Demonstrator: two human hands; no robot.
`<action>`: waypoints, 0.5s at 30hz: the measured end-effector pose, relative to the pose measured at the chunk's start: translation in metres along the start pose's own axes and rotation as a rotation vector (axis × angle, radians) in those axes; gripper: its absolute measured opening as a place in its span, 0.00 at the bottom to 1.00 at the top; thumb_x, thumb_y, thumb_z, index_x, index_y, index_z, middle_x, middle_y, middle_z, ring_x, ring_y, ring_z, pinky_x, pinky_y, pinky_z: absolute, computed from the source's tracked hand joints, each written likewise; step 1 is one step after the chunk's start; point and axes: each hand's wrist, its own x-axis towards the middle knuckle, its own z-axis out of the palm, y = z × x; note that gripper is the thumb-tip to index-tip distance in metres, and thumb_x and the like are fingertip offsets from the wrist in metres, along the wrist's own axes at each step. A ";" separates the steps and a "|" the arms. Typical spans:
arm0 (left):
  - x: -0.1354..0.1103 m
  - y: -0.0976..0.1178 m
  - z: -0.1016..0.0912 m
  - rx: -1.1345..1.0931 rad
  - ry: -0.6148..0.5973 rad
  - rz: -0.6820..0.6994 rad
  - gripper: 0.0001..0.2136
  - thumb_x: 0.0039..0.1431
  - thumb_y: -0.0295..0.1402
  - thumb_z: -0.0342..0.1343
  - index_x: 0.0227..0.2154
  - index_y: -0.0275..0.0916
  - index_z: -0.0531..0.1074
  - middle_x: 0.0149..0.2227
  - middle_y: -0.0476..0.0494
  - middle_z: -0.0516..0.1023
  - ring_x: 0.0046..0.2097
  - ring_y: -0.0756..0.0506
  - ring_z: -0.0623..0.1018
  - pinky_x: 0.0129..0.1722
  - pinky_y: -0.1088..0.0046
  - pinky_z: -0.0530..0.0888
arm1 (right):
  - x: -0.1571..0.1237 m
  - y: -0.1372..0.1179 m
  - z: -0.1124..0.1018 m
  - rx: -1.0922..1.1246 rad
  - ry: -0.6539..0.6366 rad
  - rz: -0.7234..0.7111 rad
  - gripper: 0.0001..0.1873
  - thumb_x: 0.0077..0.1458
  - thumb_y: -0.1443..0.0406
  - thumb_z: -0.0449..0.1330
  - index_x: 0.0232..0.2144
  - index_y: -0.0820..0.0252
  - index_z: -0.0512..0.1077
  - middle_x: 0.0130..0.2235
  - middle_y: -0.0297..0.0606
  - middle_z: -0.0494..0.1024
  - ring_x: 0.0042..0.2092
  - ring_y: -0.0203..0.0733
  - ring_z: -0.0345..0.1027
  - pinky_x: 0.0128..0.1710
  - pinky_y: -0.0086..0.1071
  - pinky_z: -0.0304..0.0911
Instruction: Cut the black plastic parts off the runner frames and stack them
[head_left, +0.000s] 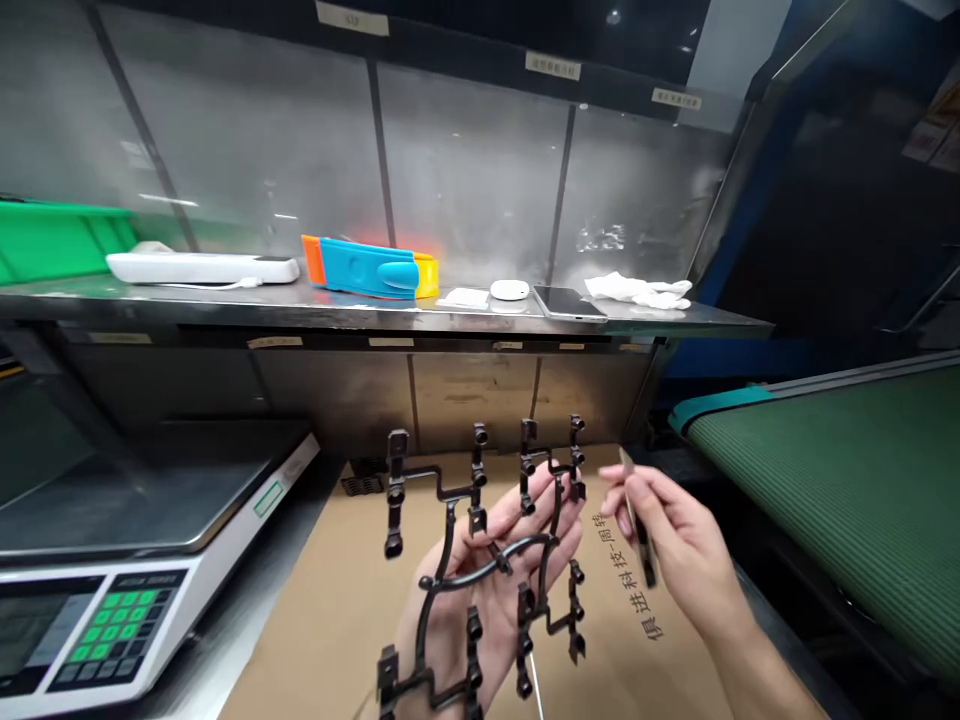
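Note:
A black plastic moulded sprue (pixel 489 570) branches out to several small clip-like parts, with round studs along them. It lies across the palm of my left hand (pixel 502 590), which faces up with its fingers stretched out behind the frame. To the right, my right hand (pixel 671 530) pinches a slim metal knife-like tool (pixel 636 525). Its pale pointed tip is up at the fingertips and a dark end hangs below. The tool and the sprue are apart. Under both hands lies brown cardboard (pixel 322 610) with printed characters on its right part.
A weighing scale (pixel 150 580) stands at the left. On the shelf (pixel 360 318) ahead sit a green bin (pixel 60 243), a blue-and-orange case (pixel 367 268), a phone (pixel 568 302) and white gloves (pixel 637 290). A green conveyor belt (pixel 847 480) runs along the right. Black pieces (pixel 364 478) lie at the cardboard's back left.

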 end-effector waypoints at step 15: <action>-0.001 0.008 -0.007 0.010 0.449 -0.063 0.25 0.69 0.22 0.42 0.66 0.29 0.65 0.67 0.33 0.68 0.72 0.35 0.60 0.74 0.55 0.56 | 0.055 0.014 0.000 -0.510 -0.216 -0.706 0.28 0.66 0.41 0.55 0.29 0.58 0.67 0.22 0.25 0.58 0.20 0.30 0.48 0.21 0.29 0.48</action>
